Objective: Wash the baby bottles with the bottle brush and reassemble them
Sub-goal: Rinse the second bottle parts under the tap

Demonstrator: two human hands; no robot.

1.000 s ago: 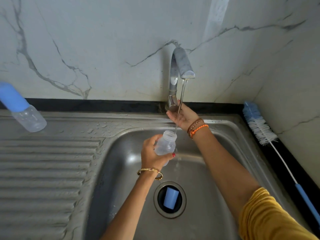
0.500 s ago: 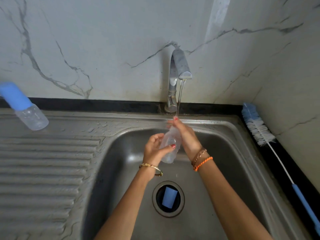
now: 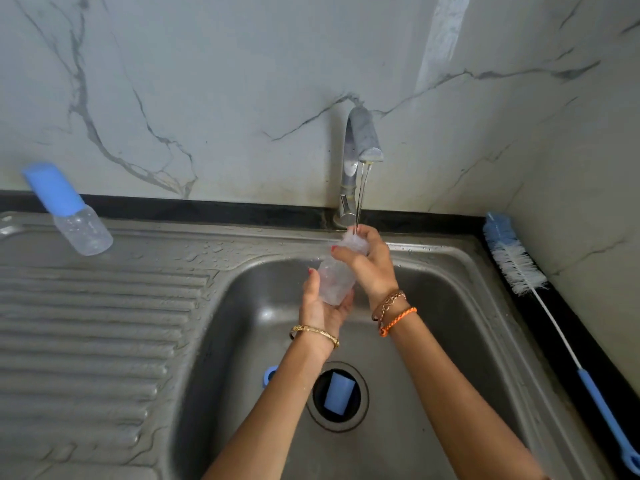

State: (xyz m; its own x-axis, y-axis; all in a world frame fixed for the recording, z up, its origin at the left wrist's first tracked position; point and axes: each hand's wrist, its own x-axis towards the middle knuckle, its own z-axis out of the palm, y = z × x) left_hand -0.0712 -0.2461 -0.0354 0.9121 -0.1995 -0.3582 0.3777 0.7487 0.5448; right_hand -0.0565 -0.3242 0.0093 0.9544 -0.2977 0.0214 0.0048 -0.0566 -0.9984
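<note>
A clear open baby bottle (image 3: 335,278) is held tilted over the steel sink (image 3: 242,306), its mouth up under a thin stream from the tap (image 3: 360,140). My left hand (image 3: 320,308) cups its base from below. My right hand (image 3: 369,263) grips its upper part near the neck. A second bottle (image 3: 74,216) with a blue cap stands at the back left of the drainboard. A blue cap (image 3: 338,396) lies in the drain hole, and a blue ring (image 3: 269,375) peeks out beside my left forearm. The bottle brush (image 3: 519,268) lies along the right counter edge.
The ribbed drainboard (image 3: 86,323) fills the left side, wet near the basin. A marble wall stands behind and to the right. A black counter strip (image 3: 571,341) runs along the right of the sink under the brush.
My right hand left the tap's base and came down onto the bottle's upper part. The bottle now tilts under the stream, and my left hand has slid down to its base.
</note>
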